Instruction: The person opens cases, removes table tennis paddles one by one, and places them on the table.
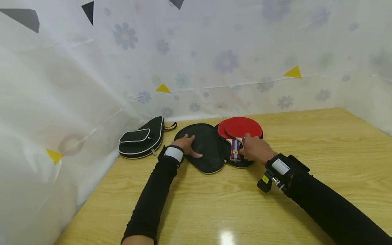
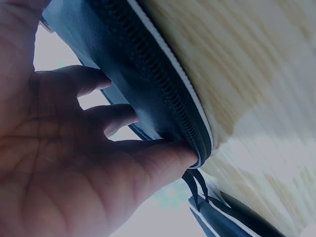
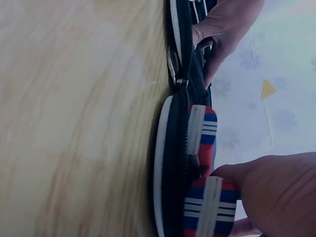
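A black paddle case lies unzipped and spread flat on the table. My left hand rests on its left half, fingers spread and the thumb stretched out; the left wrist view has the thumb touching the zippered rim. Two red table tennis paddles overlap on the case's right half. My right hand grips the handle of the upper paddle, whose striped butt shows in the right wrist view. Beside it, the lower paddle has its striped handle uncovered. The right fingertips are partly hidden.
A second black case with white piping, a front pocket and a wrist loop sits closed at the back left. Behind the wooden table hangs a flower-printed white curtain, which also lines the left side.
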Motion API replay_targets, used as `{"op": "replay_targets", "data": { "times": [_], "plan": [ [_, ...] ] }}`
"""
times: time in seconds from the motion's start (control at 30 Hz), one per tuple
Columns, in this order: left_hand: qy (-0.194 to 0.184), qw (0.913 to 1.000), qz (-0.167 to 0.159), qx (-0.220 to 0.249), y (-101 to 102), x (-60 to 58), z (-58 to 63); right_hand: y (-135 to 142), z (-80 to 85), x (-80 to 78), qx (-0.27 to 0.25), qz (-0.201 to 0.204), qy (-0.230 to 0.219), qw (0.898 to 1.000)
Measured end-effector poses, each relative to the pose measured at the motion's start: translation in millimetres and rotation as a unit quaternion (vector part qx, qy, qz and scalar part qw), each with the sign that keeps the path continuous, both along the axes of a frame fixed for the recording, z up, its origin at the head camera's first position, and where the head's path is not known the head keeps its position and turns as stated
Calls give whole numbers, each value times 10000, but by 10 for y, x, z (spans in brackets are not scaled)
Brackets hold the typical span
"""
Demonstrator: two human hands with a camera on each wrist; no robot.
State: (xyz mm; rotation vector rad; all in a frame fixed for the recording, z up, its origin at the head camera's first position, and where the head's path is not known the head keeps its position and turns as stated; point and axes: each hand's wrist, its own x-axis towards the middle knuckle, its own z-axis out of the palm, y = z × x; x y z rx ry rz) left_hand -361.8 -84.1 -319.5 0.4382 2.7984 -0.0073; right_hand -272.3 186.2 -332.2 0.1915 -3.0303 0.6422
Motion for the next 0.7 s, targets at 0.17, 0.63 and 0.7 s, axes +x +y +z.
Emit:
{"op": "replay_targets", "data": {
  "times": [0.17, 0.63, 0.7],
  "plan": [
    [-18, 10000, -37, -6, 23, 3, -2, 89, -41, 5, -15, 73, 411, 9991],
    [-11, 10000, -48, 10, 14, -5, 12, 618, 63, 85, -196, 190, 737, 9969],
    [-6, 10000, -64, 29, 9, -7, 7, 781, 70, 87, -129, 114, 804, 9966]
  ]
}}
